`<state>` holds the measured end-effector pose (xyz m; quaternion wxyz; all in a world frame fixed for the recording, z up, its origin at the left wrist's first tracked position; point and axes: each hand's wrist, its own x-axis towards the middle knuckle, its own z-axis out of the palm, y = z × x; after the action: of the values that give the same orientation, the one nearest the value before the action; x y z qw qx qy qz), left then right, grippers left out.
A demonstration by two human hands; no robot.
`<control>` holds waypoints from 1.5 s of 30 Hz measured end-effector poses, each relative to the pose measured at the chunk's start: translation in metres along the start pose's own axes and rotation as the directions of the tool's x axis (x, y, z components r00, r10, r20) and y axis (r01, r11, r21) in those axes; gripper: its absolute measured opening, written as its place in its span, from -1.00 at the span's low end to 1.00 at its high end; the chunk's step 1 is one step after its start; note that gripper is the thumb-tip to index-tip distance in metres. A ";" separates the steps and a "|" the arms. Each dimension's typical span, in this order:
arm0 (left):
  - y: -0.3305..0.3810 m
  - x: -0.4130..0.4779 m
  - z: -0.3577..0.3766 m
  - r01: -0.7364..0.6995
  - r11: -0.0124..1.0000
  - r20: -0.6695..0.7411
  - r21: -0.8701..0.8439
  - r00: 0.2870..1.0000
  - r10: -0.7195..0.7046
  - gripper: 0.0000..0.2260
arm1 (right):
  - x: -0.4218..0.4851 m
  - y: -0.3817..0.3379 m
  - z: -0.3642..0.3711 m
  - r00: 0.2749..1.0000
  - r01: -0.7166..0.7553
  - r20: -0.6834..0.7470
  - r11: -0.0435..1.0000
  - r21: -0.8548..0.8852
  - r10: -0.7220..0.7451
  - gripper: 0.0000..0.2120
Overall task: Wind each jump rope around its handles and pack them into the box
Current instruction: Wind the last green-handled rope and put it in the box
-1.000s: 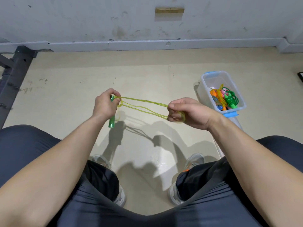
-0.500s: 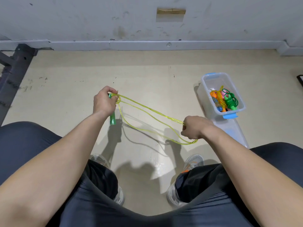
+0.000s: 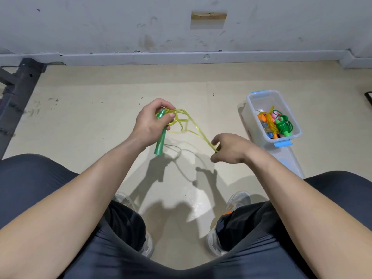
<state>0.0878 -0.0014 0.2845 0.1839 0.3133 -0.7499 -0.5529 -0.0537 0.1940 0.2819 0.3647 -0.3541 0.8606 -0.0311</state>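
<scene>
Clear box [image 3: 265, 99] on the floor [image 3: 80, 117], holding wound orange and green ropes [image 3: 281, 123]. Left hand [image 3: 149, 123] gripping green handle [image 3: 160, 141], right hand [image 3: 231, 148] pinching yellow rope [image 3: 198, 131].

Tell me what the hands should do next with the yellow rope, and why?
Probably the right hand carries its pinched strands round the green handle that the left hand grips, for a turn: a loose stretch of yellow rope runs between them.

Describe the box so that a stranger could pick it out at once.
Start at the grey wall and drop to the beige floor. The box stands there on the right, just beyond the right hand. It is the only clear tub, with blue trim and bright wound ropes inside.
</scene>
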 end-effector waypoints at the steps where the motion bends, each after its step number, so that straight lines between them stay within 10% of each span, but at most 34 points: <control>1: 0.004 -0.002 0.001 -0.019 1.000 0.009 -0.011 1.000 0.019 -0.87 | -0.002 -0.002 -0.004 0.995 0.058 0.077 0.997 0.047 -0.062 -0.44; 6: 0.014 -0.009 -0.002 -0.106 0.994 0.042 -0.033 0.993 0.108 -0.85 | -0.018 -0.017 -0.011 0.860 0.246 0.458 0.969 0.010 -0.223 -0.22; 11: 0.021 -0.012 -0.005 -0.167 0.985 0.098 -0.047 0.980 0.171 -0.79 | -0.011 -0.019 -0.015 0.979 0.161 -0.058 0.923 -0.349 -0.193 -0.47; 16: 0.025 -0.015 -0.001 -0.188 0.979 0.195 -0.075 0.960 0.199 -0.77 | 0.001 -0.017 -0.024 0.789 0.417 -0.595 0.845 0.336 -0.153 -0.83; 20: 0.027 -0.017 0.004 -0.213 0.970 0.204 -0.114 0.951 0.233 -0.81 | -0.006 -0.037 -0.011 0.927 0.374 -0.270 0.567 0.734 -0.261 -0.83; 26: 0.025 -0.019 0.010 -0.221 0.972 0.195 -0.084 0.952 0.234 -0.80 | -0.009 -0.041 0.002 0.924 0.244 -0.103 0.359 0.901 -0.369 -0.79; 37: -0.014 0.000 -0.010 -0.009 0.982 -0.090 0.191 0.996 0.026 -0.80 | 0.008 -0.014 0.006 0.927 0.107 -0.277 0.528 0.843 0.254 -0.64; 41: -0.007 0.003 -0.014 0.001 0.992 -0.065 0.124 0.998 0.007 -0.82 | 0.014 0.008 -0.004 0.866 -0.207 -0.326 0.866 0.454 0.378 -0.80; 45: 0.006 -0.006 0.003 -0.070 0.996 0.029 0.059 0.997 0.068 -0.85 | 0.005 -0.007 -0.002 0.883 -0.278 -0.292 0.911 0.304 0.367 -0.50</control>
<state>0.0889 0.0061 0.2899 0.1833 0.2852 -0.7790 -0.5275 -0.0534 0.1853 0.2831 0.2515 -0.1443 0.9467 -0.1403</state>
